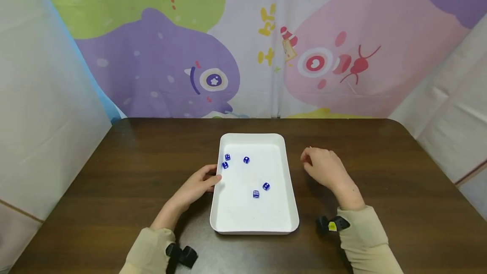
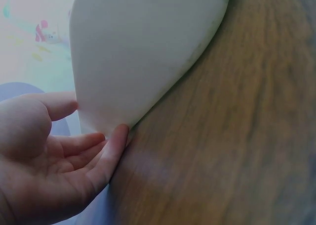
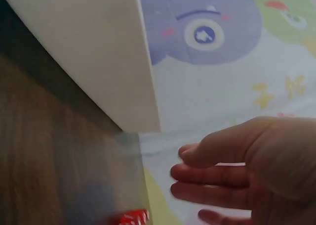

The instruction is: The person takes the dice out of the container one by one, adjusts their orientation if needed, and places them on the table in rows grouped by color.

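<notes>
The pips on the five blue dice [image 1: 246, 160] were too small to count, both wrist views cut the white tray [image 2: 143, 52] off at the frame edges, and the sleeves [image 1: 365, 240] ran out of the bottom.

The only readable signs are the white dots on the five blue dice in the white tray [image 1: 291, 189]. The die nearest the front [image 1: 256, 194] shows six dots on its top face, and the die beside it [image 1: 266, 186] seems to show two or three, but this is too small to tell surely. The die at the far left [image 1: 227, 157] shows about four dots, the dots on the other two dice [image 1: 246, 160] cannot be counted, and the yellow marks on the colourful backdrop [image 1: 268, 20] are not legible as words.
</notes>
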`<state>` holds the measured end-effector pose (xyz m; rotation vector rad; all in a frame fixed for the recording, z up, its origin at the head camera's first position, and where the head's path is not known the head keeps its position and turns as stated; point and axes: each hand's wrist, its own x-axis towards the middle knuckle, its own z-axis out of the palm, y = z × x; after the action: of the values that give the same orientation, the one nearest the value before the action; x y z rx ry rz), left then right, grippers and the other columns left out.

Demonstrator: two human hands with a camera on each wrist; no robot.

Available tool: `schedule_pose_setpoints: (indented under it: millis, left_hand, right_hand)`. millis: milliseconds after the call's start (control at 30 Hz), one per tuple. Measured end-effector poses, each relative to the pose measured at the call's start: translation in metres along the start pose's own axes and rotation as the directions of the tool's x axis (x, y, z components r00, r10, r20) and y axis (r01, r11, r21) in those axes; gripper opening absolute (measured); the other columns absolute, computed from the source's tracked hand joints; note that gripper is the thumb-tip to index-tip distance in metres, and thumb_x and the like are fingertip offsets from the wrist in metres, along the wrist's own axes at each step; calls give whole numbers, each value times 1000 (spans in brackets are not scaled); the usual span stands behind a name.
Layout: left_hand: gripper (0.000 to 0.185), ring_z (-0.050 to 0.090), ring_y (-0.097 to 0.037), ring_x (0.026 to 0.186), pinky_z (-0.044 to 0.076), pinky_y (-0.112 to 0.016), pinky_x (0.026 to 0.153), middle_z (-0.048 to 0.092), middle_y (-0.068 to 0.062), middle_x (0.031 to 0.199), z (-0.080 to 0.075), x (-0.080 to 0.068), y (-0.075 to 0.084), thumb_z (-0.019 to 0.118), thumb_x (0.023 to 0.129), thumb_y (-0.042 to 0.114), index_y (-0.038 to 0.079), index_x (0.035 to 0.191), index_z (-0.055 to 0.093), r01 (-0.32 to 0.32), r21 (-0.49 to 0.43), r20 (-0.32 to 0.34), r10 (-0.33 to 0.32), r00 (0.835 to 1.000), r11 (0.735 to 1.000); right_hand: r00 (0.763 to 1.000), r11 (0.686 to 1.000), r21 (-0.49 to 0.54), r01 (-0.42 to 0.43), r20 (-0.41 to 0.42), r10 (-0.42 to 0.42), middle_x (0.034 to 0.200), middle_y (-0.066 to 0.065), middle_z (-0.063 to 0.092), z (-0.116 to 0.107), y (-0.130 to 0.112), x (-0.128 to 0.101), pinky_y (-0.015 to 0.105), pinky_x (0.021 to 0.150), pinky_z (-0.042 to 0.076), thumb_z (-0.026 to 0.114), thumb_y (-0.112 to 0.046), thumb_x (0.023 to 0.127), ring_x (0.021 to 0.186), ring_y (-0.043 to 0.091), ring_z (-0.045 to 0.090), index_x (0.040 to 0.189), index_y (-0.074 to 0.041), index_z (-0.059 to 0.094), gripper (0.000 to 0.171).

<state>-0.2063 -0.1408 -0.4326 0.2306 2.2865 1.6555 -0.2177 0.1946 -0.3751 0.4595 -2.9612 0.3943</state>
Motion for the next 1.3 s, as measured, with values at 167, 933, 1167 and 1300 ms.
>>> schedule_pose_setpoints:
  millis: [167,933,1167,1300]
  left_hand:
    - [50,52,-29,108,49,-37,84,43,-21,132,1,1,-1,53,92,22,-1,134,37,2,-4,0,-2,1000,1000]
    - [51,53,-28,106,50,-36,83,43,-21,131,0,0,-1,53,92,23,-1,134,37,9,-10,0,-9,1000,1000]
    - [51,52,-28,106,50,-37,83,44,-21,130,0,0,-1,53,92,23,-2,134,37,7,-11,2,-7,1000,1000]
    - [51,52,-28,106,50,-37,83,44,-20,130,0,0,0,53,92,23,-1,134,37,7,-8,0,-7,1000,1000]
  right_hand:
    - [984,989,-26,145,-105,-147,74,1,62,11,-14,4,40,72,46,59,-3,78,65,16,56,82,-9,65,9]
    - [940,949,28,313,132,-314,93,-8,65,42,-52,2,49,100,31,69,-19,80,94,12,58,93,-22,70,13]
    - [934,940,-23,342,121,-336,90,-8,65,44,-53,2,49,100,30,68,-20,80,91,15,59,88,-24,69,10]
    - [936,942,-25,335,127,-329,88,-8,64,44,-53,2,49,100,29,69,-20,79,90,15,59,85,-24,68,8]
